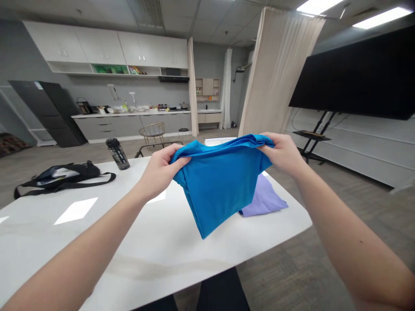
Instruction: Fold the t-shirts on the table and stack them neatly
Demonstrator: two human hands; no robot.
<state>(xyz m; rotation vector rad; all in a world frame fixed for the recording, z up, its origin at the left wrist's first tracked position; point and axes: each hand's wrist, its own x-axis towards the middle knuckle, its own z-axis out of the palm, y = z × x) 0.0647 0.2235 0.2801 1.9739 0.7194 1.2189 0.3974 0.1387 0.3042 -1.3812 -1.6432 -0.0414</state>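
A blue T-shirt, folded over on itself, hangs in the air above the white table. My left hand pinches its upper left corner between thumb and fingers. At the upper right corner my right hand grips the cloth the same way. The shirt's lower edge dangles at a slant, its lowest tip toward me. Behind it, on the right part of the table, lies a folded purple cloth, partly hidden by the shirt.
A dark water bottle stands at the table's far edge. Left of it lies a black bag with its strap spread out. A wire-backed chair is beyond the table. A large screen stands at the right.
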